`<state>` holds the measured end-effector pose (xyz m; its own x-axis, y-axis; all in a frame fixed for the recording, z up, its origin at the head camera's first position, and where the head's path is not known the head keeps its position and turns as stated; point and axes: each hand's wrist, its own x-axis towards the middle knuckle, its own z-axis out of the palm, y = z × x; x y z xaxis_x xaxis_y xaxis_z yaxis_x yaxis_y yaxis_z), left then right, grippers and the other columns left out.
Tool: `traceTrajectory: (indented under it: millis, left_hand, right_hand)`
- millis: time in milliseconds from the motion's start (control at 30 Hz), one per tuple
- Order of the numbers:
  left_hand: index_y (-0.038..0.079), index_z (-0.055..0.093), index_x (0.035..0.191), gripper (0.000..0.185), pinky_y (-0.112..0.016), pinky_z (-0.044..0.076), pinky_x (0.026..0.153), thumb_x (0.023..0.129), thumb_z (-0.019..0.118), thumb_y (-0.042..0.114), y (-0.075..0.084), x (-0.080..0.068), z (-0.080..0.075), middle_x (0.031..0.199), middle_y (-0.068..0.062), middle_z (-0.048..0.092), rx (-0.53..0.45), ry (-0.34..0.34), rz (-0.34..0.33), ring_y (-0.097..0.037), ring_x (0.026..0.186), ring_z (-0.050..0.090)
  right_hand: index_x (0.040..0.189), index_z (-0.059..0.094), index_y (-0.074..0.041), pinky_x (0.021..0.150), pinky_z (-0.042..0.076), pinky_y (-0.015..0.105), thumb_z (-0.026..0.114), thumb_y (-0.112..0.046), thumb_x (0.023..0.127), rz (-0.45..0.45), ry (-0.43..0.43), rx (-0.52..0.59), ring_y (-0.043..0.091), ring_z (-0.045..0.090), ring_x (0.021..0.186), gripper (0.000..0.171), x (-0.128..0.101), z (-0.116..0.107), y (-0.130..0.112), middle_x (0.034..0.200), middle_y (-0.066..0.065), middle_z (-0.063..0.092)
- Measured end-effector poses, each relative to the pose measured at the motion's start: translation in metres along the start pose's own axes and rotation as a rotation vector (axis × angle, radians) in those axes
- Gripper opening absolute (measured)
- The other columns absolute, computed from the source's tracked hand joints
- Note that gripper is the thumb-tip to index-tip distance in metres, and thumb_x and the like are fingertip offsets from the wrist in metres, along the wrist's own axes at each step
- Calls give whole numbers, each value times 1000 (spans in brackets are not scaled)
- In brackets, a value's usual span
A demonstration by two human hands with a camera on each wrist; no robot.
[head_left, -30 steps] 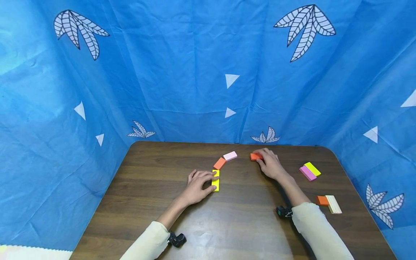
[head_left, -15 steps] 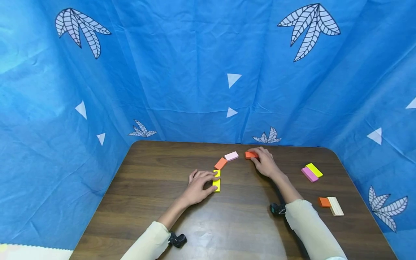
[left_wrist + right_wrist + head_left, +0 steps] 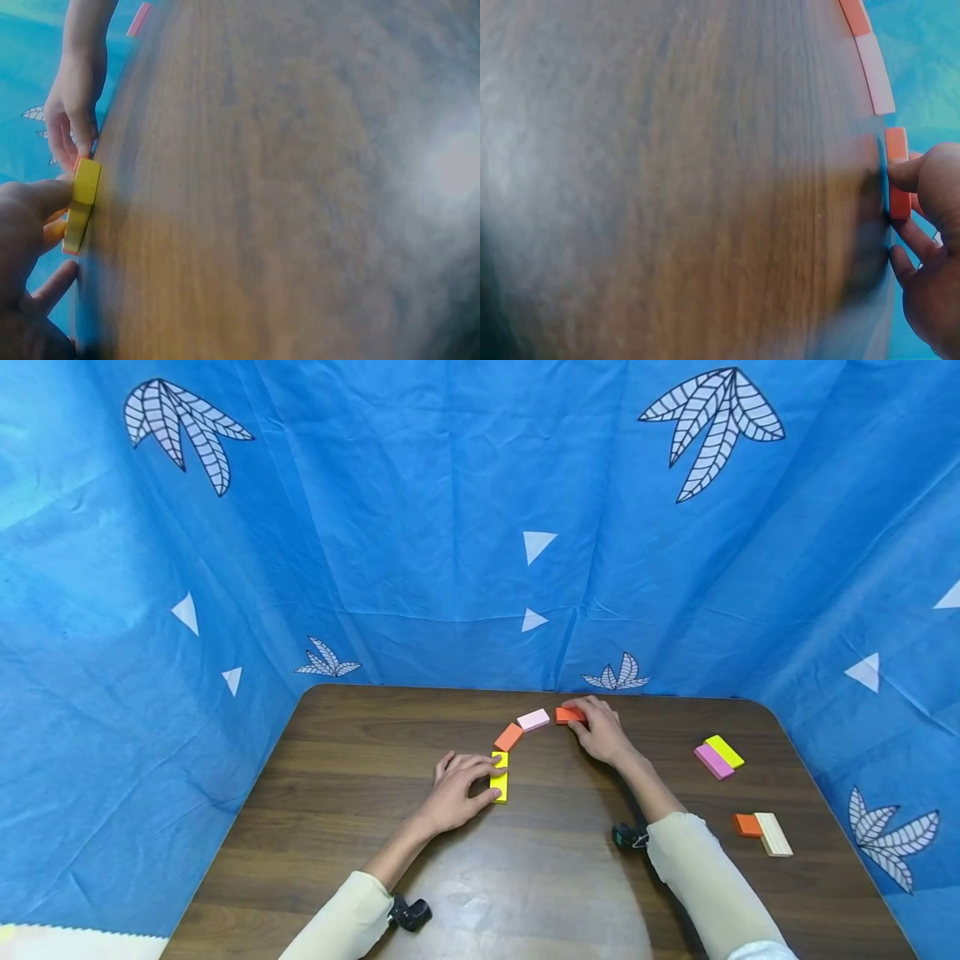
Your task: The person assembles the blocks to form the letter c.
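The right hand point(image 3: 600, 733) lay at the far middle of the table point(image 3: 337, 827), fingers curled and clamped on an orange block point(image 3: 570, 715) lying flat just right of a pale pink block point(image 3: 533, 720). The left hand point(image 3: 459, 787) rested near the table centre, thumb and fingers pinching a yellow block point(image 3: 498, 777). A second orange block point(image 3: 508, 737) sat between the yellow and pink ones. At right lay a pink-and-yellow pair point(image 3: 718, 757) and, nearer, an orange-and-cream pair point(image 3: 761, 831).
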<state>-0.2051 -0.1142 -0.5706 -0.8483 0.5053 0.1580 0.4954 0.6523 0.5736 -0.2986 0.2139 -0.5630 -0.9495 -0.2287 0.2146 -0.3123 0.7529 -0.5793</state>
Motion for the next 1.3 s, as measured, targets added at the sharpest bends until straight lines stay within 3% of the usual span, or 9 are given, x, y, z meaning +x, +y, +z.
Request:
traceTrajectory:
  millis: [567, 967, 1100, 1300]
  left_hand:
    - [29, 71, 142, 38, -71, 12, 130, 105, 71, 35, -2, 5, -1, 155, 6, 64, 7, 0, 2, -26, 146, 53]
    - [29, 71, 142, 38, -72, 14, 129, 104, 72, 34, 0, 1, 0, 156, 5, 63, 11, -2, -4, -26, 147, 53]
    - [28, 71, 143, 38, -72, 13, 130, 105, 71, 34, 0, 1, 0, 157, 6, 63, 11, -10, -4, -26, 147, 52]
    - [28, 71, 143, 39, -72, 13, 129, 105, 71, 35, 0, 1, 1, 157, 5, 62, 16, -10, -1, -27, 148, 51]
  right_hand:
    - [138, 70, -9, 99, 39, 60, 68, -10, 104, 20, -16, -3, 44, 55, 126, 33, 12, 6, -4, 142, 21, 66]
    - [138, 69, -9, 96, 39, 57, 68, -11, 105, 33, -22, -8, 43, 54, 124, 33, 10, 10, -5, 143, 21, 65]
    - [142, 66, -9, 99, 40, 59, 69, -12, 105, 33, -23, -10, 43, 53, 125, 37, 7, 11, -6, 145, 22, 63]
    - [153, 56, -7, 112, 38, 67, 74, -14, 102, 20, -23, -3, 46, 49, 134, 56, 0, 6, -8, 153, 24, 55]
